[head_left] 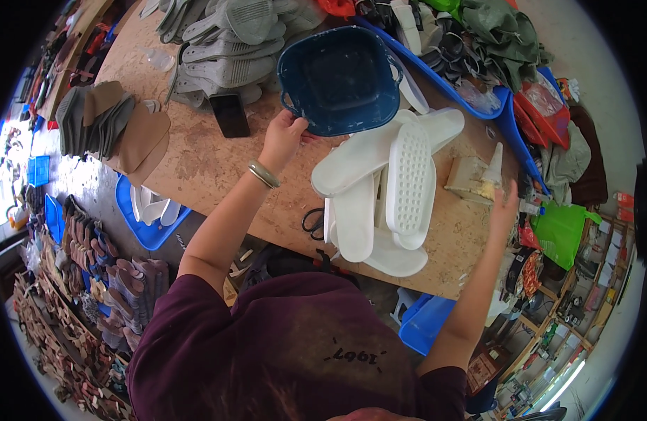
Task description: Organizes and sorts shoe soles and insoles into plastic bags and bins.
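Basin [341,78] rim gripped by left hand [285,137] | right hand [504,210] well apart, empty

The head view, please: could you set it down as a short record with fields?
Left hand: the left hand grips the rim of the dark blue basin, which is tilted over the table.
Right hand: the right hand is open, beside a brush on a block.
Centre: white soles in a loose pile.
Table: chipboard table, with a black phone and grey soles.
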